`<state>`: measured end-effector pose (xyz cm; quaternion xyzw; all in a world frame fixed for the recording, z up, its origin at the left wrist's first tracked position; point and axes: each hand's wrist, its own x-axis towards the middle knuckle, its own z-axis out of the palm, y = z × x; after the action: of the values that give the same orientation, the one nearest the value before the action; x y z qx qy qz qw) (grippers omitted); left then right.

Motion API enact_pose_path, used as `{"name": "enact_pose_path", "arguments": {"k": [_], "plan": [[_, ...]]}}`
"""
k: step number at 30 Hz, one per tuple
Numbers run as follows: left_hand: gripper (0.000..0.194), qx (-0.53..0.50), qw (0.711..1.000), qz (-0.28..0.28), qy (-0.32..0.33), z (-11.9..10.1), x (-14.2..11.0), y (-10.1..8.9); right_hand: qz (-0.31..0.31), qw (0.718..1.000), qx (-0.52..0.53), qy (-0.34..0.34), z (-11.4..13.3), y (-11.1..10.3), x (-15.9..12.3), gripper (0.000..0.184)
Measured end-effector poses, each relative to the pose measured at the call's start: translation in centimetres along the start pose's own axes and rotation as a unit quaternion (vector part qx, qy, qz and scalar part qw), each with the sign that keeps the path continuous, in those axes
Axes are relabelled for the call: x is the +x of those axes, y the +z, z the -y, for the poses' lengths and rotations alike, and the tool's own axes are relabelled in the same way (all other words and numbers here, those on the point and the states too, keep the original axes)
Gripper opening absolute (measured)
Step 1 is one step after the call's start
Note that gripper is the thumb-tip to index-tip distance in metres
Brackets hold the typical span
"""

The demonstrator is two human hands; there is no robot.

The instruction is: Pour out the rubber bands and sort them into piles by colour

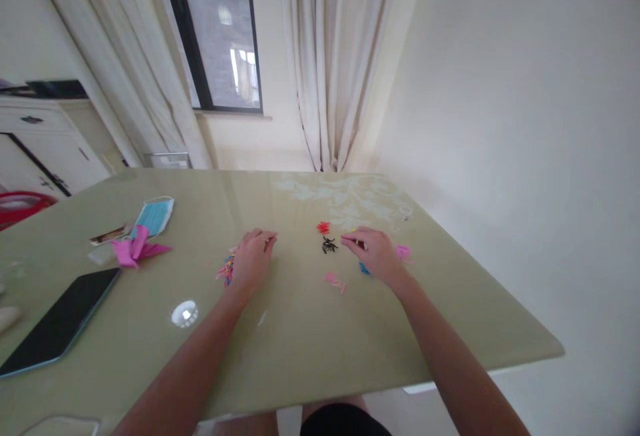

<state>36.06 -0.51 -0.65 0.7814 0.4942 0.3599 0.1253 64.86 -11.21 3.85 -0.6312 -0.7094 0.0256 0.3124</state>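
My left hand (253, 261) is over the table just right of a mixed multicoloured pile of small thin pieces (229, 268), partly covering it. Its thumb and fingertips are pinched together; anything between them is too small to make out. My right hand (374, 254) is also closed in a pinch, right beside a small black pile (329, 245); what it grips, if anything, cannot be made out. Behind the black pile lies a red pile (323, 227), and nearer to me a light pink one (334, 281). Blue pieces (364, 268) and brighter pink pieces (403, 252) show around my right hand, which partly hides a bit of yellow.
To the left lie a pink folded-paper shape (136, 249), a blue face mask (154, 216), a dark tablet (63, 319) and a shiny round white object (185, 314). The table (300, 349) reaches toward a curtained window and a wall on the right.
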Motion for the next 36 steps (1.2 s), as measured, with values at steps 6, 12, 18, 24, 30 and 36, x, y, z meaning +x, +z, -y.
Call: {"name": "enact_pose_path", "arguments": {"k": [6,12,18,24,30,36], "plan": [[0.019,-0.246,0.967,0.039,-0.052,-1.2,0.0,0.8,-0.012,0.994,0.112,-0.017,2.8,5.9,2.6,0.023],[0.028,-0.351,0.932,0.080,-0.044,-2.8,-1.0,1.9,-0.029,0.974,0.226,-0.009,2.7,7.9,0.5,0.033],[0.025,-0.343,0.933,0.107,-0.024,-3.0,-1.6,2.5,-0.049,0.966,0.255,0.000,3.4,7.6,0.4,0.032],[0.029,-0.142,0.988,0.061,0.018,-2.2,-1.0,1.1,-0.094,0.945,0.313,-0.021,4.5,5.5,0.3,0.024],[0.034,0.245,0.967,0.068,-0.006,-1.0,-1.2,0.2,-0.167,0.897,0.403,-0.069,5.8,2.9,-0.2,0.008],[0.036,0.297,0.946,0.126,-0.040,-0.4,-1.1,0.2,-0.169,0.885,0.428,-0.066,5.2,3.1,0.1,0.004]]}}
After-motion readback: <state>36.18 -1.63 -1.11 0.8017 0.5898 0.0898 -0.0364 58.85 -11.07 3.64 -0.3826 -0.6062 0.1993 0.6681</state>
